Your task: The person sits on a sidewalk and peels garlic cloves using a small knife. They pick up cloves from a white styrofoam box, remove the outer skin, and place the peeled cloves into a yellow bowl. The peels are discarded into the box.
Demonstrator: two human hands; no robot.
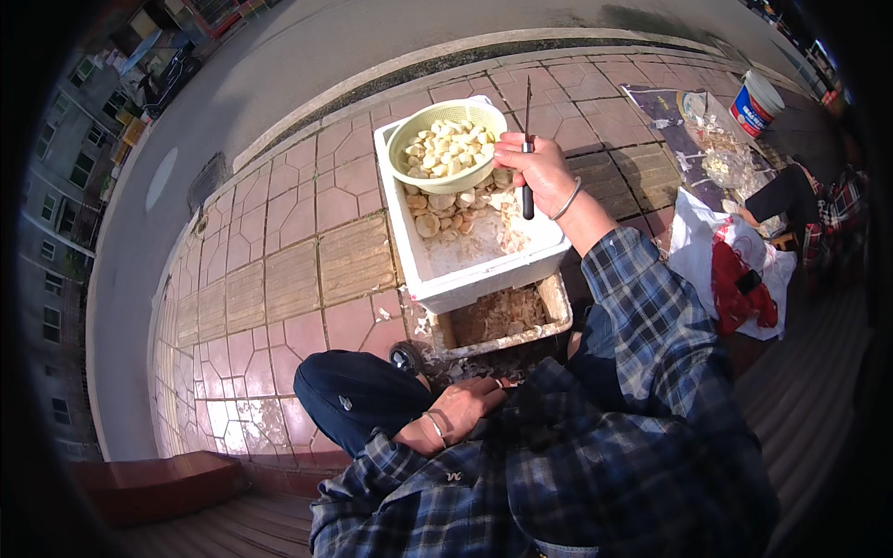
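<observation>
My right hand holds a narrow knife by its black handle, blade pointing away from me, with the fingertips at the right rim of a pale yellow plastic colander. Peeled, whitish bulb-like pieces fill the colander. It rests on the far end of a white foam box, above unpeeled brownish pieces and loose scraps of skin. My left hand lies near my lap; its fingers are bent, and whether they hold anything is hidden.
Below the foam box stands a dirty tub with peelings. To the right are a white sack with a red cloth, a dark sheet with peelings and bags, a bucket, and another person's arm. A kerb edges the paving beyond.
</observation>
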